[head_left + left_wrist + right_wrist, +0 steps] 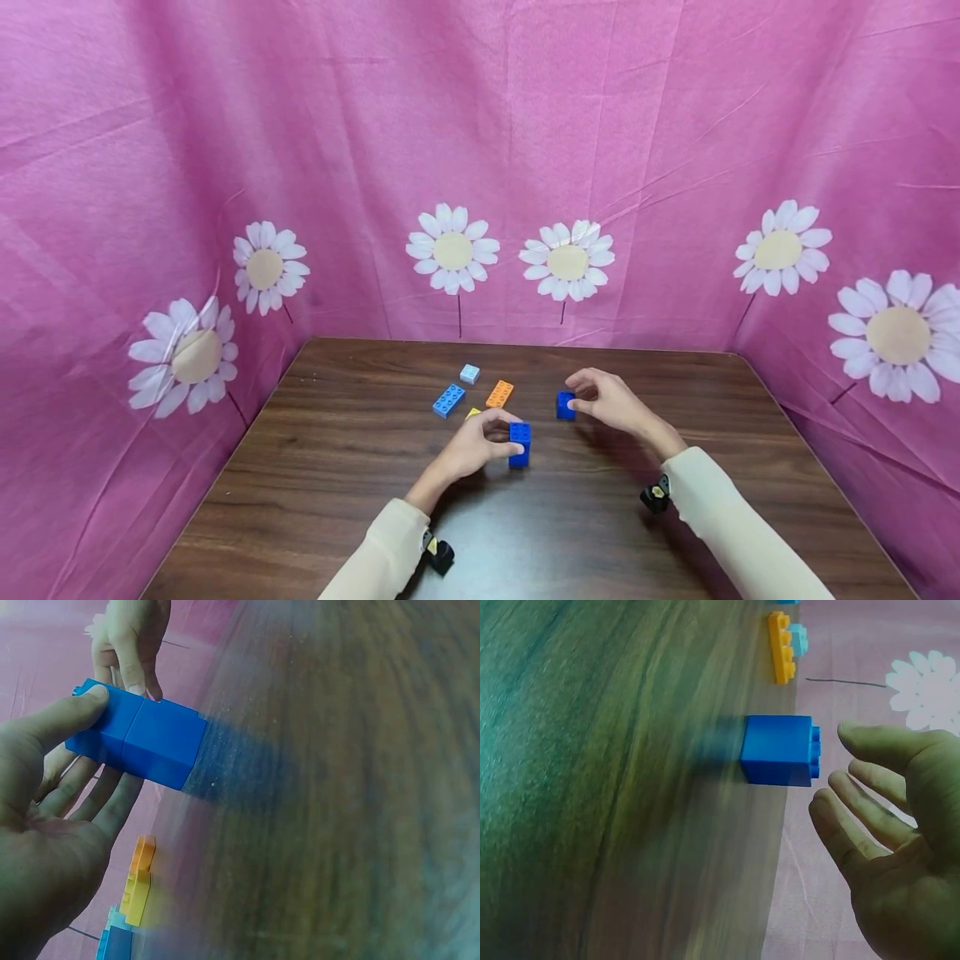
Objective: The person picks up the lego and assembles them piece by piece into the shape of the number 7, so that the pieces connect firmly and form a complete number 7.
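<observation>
My left hand [467,447] grips two dark blue building blocks [520,434] stacked into a small upright tower, studs on top. In the left wrist view the thumb presses one face of the block tower [161,735], while the fingers lie behind it. Further right on the table stands a single dark blue block [564,407], studs up. Beside it is my right hand [609,404]. The right wrist view shows that hand's thumb and fingers spread, with a gap between them and the single block [778,750].
Beyond the left hand lie a lighter blue block [449,401], a pale blue block [469,373], an orange block [499,393] and a partly hidden yellow block [472,412]. A pink flowered cloth [510,167] hangs behind and beside the brown wooden table [300,500].
</observation>
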The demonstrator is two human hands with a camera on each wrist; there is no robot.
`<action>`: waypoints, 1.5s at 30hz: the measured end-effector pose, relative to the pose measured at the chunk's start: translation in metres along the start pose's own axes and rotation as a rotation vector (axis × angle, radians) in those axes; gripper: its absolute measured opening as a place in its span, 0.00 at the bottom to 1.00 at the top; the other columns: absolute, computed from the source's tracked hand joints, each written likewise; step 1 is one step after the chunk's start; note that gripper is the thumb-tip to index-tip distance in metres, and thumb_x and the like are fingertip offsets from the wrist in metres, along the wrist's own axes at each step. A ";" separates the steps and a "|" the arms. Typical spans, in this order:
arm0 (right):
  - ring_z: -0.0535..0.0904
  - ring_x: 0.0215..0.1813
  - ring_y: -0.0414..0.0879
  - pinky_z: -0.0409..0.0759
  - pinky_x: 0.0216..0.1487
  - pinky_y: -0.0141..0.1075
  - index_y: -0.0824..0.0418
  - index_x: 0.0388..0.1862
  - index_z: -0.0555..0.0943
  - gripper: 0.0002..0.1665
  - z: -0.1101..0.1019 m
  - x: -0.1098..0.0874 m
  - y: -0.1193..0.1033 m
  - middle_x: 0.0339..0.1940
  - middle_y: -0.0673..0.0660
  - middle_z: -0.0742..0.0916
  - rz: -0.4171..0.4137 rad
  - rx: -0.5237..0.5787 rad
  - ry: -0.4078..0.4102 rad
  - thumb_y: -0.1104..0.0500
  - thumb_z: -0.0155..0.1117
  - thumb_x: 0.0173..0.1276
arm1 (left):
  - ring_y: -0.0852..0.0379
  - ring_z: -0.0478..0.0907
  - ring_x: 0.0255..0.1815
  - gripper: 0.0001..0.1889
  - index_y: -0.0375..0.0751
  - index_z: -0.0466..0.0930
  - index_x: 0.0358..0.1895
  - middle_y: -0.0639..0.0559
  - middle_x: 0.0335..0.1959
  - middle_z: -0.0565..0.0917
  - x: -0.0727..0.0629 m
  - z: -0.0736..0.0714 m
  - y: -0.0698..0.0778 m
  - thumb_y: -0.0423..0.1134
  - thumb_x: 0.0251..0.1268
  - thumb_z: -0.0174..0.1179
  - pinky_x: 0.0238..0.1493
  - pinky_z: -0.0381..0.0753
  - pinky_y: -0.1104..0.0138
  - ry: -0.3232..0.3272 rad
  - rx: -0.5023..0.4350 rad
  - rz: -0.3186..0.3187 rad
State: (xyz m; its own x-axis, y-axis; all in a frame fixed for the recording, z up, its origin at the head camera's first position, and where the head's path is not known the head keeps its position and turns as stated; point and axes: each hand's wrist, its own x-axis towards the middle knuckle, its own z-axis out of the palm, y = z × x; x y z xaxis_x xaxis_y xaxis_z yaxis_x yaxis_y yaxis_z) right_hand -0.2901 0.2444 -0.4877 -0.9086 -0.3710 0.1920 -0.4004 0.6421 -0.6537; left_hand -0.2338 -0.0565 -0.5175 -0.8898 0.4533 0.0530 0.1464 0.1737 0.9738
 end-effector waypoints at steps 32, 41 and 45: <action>0.87 0.51 0.56 0.87 0.53 0.53 0.63 0.56 0.83 0.20 0.020 0.000 0.009 0.47 0.63 0.91 0.031 -0.092 -0.041 0.67 0.76 0.67 | 0.47 0.85 0.62 0.17 0.40 0.84 0.59 0.42 0.55 0.88 0.004 0.000 -0.003 0.34 0.69 0.73 0.61 0.87 0.59 -0.009 -0.029 0.001; 0.87 0.48 0.54 0.86 0.49 0.48 0.63 0.55 0.81 0.20 0.019 0.001 0.007 0.46 0.63 0.91 0.012 -0.107 -0.047 0.67 0.76 0.66 | 0.48 0.86 0.61 0.17 0.40 0.84 0.59 0.43 0.55 0.89 0.004 0.000 -0.002 0.34 0.70 0.72 0.59 0.88 0.60 -0.013 -0.021 -0.017; 0.88 0.50 0.56 0.87 0.52 0.50 0.65 0.57 0.82 0.21 0.019 0.002 0.005 0.48 0.65 0.91 0.004 -0.108 -0.050 0.68 0.76 0.66 | 0.48 0.86 0.60 0.17 0.40 0.84 0.58 0.43 0.54 0.89 0.005 0.000 -0.001 0.34 0.69 0.73 0.58 0.88 0.61 -0.007 -0.022 -0.015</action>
State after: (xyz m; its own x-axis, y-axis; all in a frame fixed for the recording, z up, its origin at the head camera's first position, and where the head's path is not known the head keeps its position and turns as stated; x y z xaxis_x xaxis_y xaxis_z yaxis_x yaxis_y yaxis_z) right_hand -0.2914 0.2345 -0.5044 -0.9042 -0.3996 0.1506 -0.4094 0.7111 -0.5715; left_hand -0.2380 -0.0544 -0.5187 -0.8889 0.4566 0.0364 0.1229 0.1612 0.9792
